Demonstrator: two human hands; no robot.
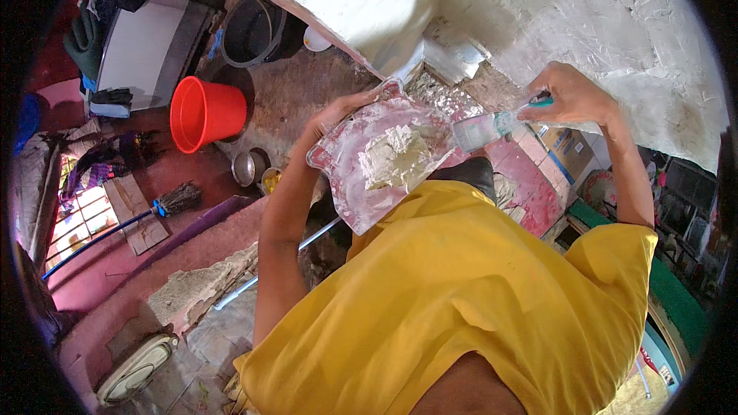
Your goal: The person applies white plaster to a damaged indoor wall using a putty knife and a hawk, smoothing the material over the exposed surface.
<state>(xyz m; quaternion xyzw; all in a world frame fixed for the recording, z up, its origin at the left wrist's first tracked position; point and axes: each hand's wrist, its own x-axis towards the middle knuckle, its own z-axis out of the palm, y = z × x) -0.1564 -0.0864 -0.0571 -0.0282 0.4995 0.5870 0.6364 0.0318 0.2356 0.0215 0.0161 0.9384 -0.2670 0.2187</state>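
Note:
My left hand (343, 111) grips the far left edge of a whitish-pink, plaster-smeared scoop or board (344, 170), whose exact kind I cannot tell. On it lies a lump of off-white plaster (398, 157). My right hand (567, 94) is closed round the teal handle of a putty knife (483, 131). The knife's smeared blade points left and reaches the board's right edge; whether it touches is unclear. Beyond both hands stands a wall (530, 15) coated in rough white plaster.
At the left stand a red bucket (206, 114) and a black bucket (252, 29). A blue-handled broom (178, 200) and a metal bowl (244, 168) lie nearer. A cardboard box (567, 152) sits at the right, beside a green-covered edge (676, 300). Bottom left is a flip-flop (138, 369).

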